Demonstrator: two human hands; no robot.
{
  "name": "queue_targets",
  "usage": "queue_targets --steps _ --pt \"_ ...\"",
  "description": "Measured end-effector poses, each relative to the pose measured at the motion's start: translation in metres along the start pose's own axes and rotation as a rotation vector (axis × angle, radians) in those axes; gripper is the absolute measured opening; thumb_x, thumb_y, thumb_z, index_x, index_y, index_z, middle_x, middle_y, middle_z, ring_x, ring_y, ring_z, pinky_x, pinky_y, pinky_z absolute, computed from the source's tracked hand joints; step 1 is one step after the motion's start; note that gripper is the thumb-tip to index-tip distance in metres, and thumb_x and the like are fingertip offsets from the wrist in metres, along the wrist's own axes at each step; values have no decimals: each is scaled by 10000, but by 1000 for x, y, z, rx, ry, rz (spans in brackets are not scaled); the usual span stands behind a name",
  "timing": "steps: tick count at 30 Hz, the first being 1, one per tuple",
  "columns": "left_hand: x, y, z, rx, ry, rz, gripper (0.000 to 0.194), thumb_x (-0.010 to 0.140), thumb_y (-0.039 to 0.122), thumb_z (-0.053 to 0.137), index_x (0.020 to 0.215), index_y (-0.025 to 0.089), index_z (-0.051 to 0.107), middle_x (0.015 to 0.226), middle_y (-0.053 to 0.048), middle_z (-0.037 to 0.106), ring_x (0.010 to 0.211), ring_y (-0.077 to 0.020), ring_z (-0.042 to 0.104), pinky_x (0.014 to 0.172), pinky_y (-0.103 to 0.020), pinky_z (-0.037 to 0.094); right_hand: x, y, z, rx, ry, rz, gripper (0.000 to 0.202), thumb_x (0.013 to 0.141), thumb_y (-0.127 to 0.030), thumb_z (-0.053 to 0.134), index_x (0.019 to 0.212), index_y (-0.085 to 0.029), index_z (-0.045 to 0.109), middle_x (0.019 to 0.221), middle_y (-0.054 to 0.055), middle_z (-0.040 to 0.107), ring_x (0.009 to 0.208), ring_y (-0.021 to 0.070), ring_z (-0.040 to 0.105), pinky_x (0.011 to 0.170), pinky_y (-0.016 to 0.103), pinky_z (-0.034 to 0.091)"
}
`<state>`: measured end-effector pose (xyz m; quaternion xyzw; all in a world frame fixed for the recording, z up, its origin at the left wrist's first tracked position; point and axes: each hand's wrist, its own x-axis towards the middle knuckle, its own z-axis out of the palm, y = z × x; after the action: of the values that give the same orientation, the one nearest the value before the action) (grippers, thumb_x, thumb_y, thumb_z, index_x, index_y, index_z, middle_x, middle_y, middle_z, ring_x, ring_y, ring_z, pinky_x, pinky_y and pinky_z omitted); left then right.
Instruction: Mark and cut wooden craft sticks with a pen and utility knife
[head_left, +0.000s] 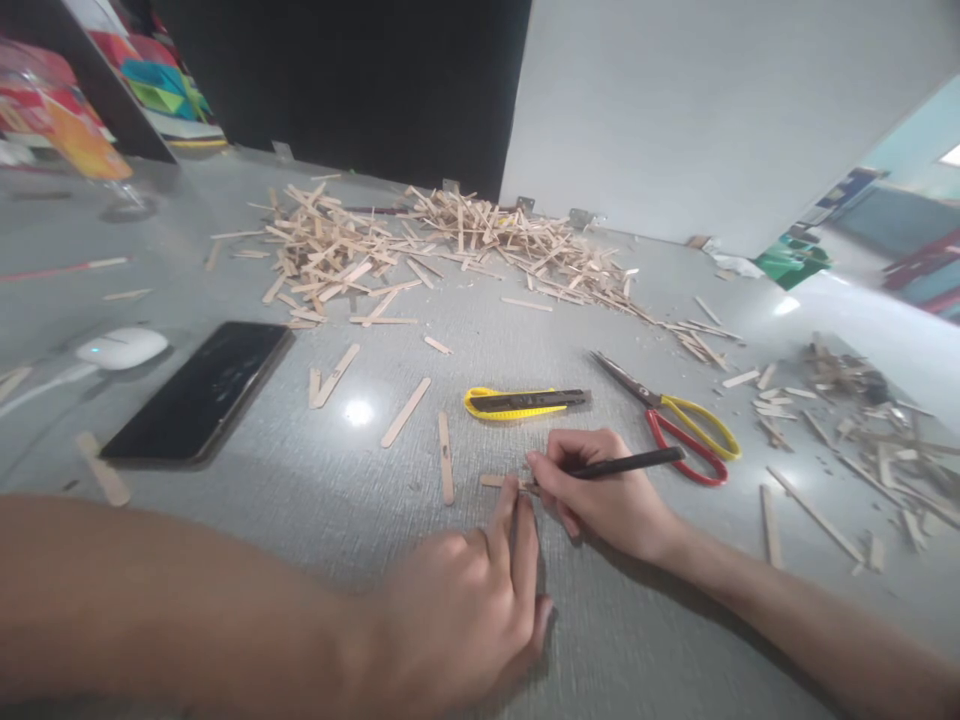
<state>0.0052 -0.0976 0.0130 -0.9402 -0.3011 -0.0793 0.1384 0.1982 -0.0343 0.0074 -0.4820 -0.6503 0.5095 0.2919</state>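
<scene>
A craft stick (pixel 491 481) lies flat on the grey table, partly hidden under my fingers. My left hand (pixel 469 590) presses it down with two stretched fingertips, its thumb apart. Over the stick's right end, my right hand (pixel 600 495) grips a black pen (pixel 634 461), whose tip is hidden behind the fingers. Just beyond my hands is a utility knife (pixel 534 401) with a yellow band-like strip around it. Scissors (pixel 667 420) with one red and one yellow handle lie open to the right. A marked loose stick (pixel 445 455) rests left of the held one.
Piles of craft sticks (pixel 330 245) spread along the back by a white panel (pixel 675 110). A phone (pixel 202 390) and a white cabled device (pixel 124 348) lie at left, a bottle (pixel 86 140) behind them. Cut wood scraps (pixel 892 460) litter the right.
</scene>
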Motion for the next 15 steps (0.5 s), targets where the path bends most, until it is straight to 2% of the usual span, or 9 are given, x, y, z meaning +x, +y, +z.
queue_targets --steps 10,15 --pt "0 0 -1 11 2 -8 583 954 374 542 1270 -90 701 1225 -366 687 584 -280 760 418 -324 558 2 3 2 24 1 31 433 995 -396 640 627 -225 491 413 -70 509 312 76 462 345 188 312" --pt "0 -1 0 16 -2 -4 603 926 402 590 1264 -83 709 1217 -366 688 564 -272 752 403 -317 549 2 0 1 23 5 32 430 993 -373 643 617 -225 497 402 -73 497 308 71 428 345 195 304"
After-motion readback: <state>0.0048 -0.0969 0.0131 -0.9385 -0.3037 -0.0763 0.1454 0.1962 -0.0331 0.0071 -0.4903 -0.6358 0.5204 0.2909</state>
